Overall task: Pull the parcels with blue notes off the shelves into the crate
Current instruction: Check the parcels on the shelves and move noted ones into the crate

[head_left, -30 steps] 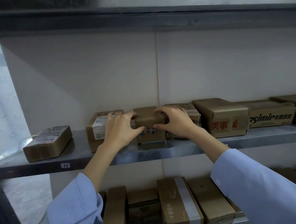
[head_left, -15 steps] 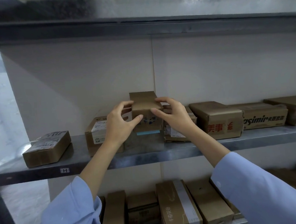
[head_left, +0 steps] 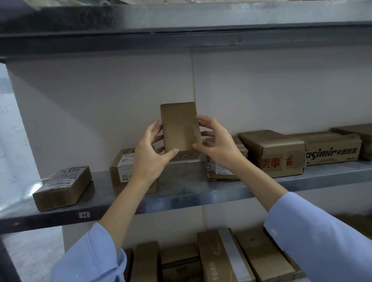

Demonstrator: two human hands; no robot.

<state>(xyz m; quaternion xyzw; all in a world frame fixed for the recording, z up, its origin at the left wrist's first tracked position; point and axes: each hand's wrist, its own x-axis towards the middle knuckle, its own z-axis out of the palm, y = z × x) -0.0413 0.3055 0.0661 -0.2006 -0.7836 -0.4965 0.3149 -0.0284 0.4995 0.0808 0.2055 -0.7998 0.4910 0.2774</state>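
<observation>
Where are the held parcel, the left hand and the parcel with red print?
held parcel [head_left: 179, 123]: head view, upper brown face
left hand [head_left: 149, 160]: head view, back of hand
parcel with red print [head_left: 280, 154]: head view, front face

Parcel above shelf, between left box and right box (more boxes below).

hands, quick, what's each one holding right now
Left hand grips the left edge of the small brown parcel.
Right hand grips the same parcel's right edge.
</observation>
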